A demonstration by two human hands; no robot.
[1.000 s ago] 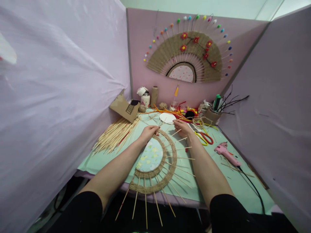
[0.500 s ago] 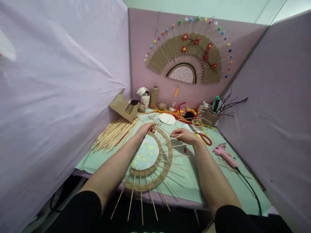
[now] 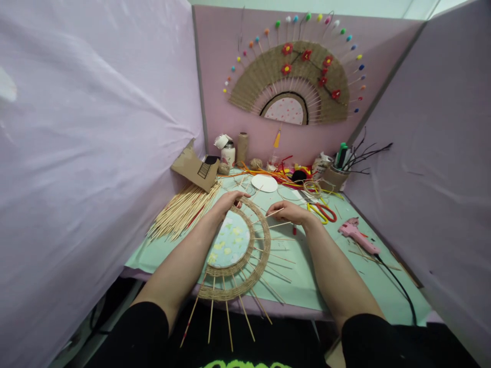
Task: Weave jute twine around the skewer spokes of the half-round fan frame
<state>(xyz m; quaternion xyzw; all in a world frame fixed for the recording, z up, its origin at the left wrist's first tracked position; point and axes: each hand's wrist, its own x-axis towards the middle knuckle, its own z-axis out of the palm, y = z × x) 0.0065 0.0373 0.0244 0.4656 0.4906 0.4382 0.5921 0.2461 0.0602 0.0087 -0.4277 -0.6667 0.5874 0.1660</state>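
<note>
Scissors (image 3: 329, 213) between right hand (image 3: 287, 211) and glue gun (image 3: 359, 237); nearside passage free

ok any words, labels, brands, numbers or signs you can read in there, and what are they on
None can be read.
Cardboard piece: a dark mark made of lines, too small to make out.
White jar: reddish marks, too small to tell whether they are words.
Bright green marking at the bottom edge: cut off, unreadable.

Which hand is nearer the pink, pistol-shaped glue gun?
Right. The right hand is left of the glue gun; the left hand is farther left, at the far end of the tan woven half-ring.
</note>
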